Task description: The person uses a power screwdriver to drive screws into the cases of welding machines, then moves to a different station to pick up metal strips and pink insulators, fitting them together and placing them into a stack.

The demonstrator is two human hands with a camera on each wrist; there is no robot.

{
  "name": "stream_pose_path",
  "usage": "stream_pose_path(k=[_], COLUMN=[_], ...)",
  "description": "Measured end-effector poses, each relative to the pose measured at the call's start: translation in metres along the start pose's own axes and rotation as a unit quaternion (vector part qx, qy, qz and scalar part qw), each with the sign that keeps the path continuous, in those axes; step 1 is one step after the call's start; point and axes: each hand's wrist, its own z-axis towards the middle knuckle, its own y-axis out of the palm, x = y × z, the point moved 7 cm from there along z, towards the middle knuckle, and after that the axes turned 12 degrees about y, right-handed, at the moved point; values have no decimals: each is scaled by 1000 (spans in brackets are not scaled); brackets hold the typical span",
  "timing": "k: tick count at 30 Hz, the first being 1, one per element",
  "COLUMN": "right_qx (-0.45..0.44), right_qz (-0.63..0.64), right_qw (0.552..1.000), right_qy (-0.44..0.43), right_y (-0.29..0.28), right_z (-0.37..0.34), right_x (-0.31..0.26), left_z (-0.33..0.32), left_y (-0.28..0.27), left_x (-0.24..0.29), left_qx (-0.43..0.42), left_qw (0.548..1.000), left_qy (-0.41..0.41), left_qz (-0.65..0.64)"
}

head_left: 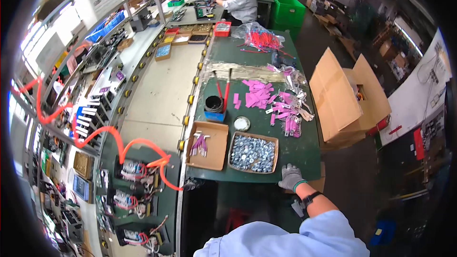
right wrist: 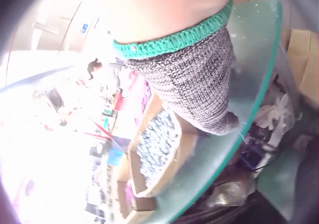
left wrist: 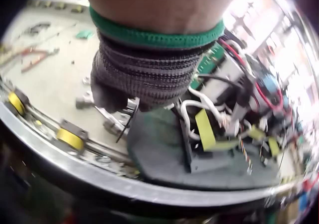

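Note:
My right hand [head_left: 290, 177], in a grey knit glove with a green cuff, rests on the front right corner of the green table [head_left: 300, 154], fingers extended. Just left of it stands a cardboard tray of small shiny metal hardware [head_left: 252, 153]. In the left wrist view my gloved left hand [left wrist: 144, 79] is over the conveyor line, beside a black plate [left wrist: 154, 149] bearing a wired electronic assembly [left wrist: 224, 114]. Small metal fittings [left wrist: 112, 119] and a thin black strand show at its underside. Its fingers are mostly hidden; I cannot tell if they hold these.
Another cardboard box [head_left: 216, 145] holds a few purple-sleeved parts. Behind are a blue holder [head_left: 215, 115] with red-handled tools, a round lid [head_left: 242, 123] and scattered purple pieces [head_left: 259, 94]. An orange coiled hose [head_left: 112, 133] hangs at left. A large open carton [head_left: 335, 100] stands at right.

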Motion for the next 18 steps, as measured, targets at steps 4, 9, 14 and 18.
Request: stream_pose_path(k=[4, 9, 14, 18], right_qx=[117, 138, 65, 19], right_qz=[416, 407, 306, 331], right_qw=[899, 902, 945, 934], right_qy=[-67, 48, 96, 131], right_y=[-26, -80, -117, -105], right_z=[53, 153, 192, 206], right_x=[65, 113, 110, 104], left_z=[-40, -133, -227, -230], left_y=[90, 135, 442, 590], left_x=[42, 70, 365, 430], left_qx=[-250, -491, -402, -456], left_qw=[928, 681, 636, 648], left_qy=[7, -36, 205, 345], left_qz=[277, 541, 626, 503])
